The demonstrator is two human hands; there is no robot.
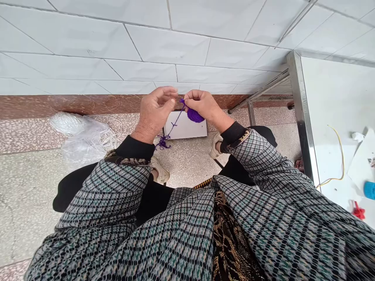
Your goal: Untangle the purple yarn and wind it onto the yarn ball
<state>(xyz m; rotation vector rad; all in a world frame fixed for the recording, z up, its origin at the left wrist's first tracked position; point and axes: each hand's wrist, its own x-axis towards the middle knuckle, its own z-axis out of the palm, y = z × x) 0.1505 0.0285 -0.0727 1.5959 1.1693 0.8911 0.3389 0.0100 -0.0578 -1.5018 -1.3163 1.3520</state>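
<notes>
My right hand [204, 104] pinches purple yarn between thumb and fingers, and a small wound ball of the yarn [195, 116] hangs just under those fingers. A short tuft of the yarn sticks out at the fingertips. From there a knotted strand [175, 124] slants down to the left and ends in a loose purple tangle [163, 143] beside my left wrist. My left hand [156, 111] is raised close to the right one, its fingers bent and the thumb apart from them. Nothing shows between its fingers.
Below my hands a white box [187, 125] lies on the speckled floor. At left, a ball of white cord [66, 123] and a clear plastic bag [80, 144] lie by the wall. A metal-edged table [322, 101] stands at right, bearing a yellow wire [342, 156] and a blue cap [369, 190].
</notes>
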